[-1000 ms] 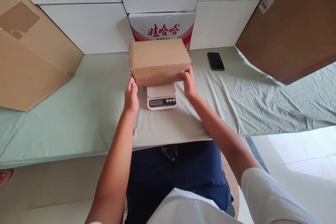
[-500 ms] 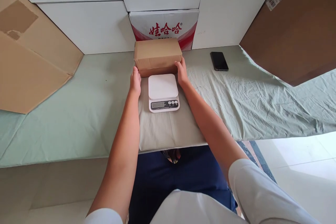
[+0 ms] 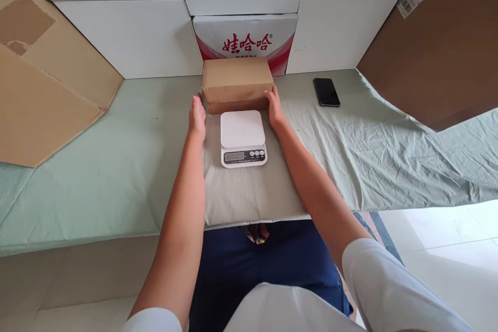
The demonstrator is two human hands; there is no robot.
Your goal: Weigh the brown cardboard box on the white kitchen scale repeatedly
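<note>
Cardboard box [image 3: 237, 83], plain brown and closed, sits flat on the desk [image 3: 116, 166] at its far edge, with its back against a white carton with red characters [image 3: 245, 36] that stands in the wall of white panels [image 3: 128, 36]. Its near face lies just behind a white kitchen scale [image 3: 243, 137], whose platform is bare and whose display and buttons face the person; box and scale are close but I cannot tell whether they touch. In the head view, the only one, the desk is covered by a pale green cloth [image 3: 389, 155] that is smooth on the left and wrinkled on the right, and its near edge runs across the frame above the person's dark blue lap. Open cloth stretches to either side of the scale. A large flattened cardboard sheet [image 3: 42, 83] leans in from the left and a darker brown board [image 3: 439, 46] leans in from the right, narrowing the room at both ends. A black phone [image 3: 327, 92] lies flat near the back edge, well apart from the box on its right. Both arms reach straight forward, one on each side of the scale. The left hand [image 3: 197, 114] is open, fingers loose, just beside the box's left near corner and apart from it. The right hand [image 3: 274, 108] is open too, fingertips resting against the box's right near corner without gripping it.
</note>
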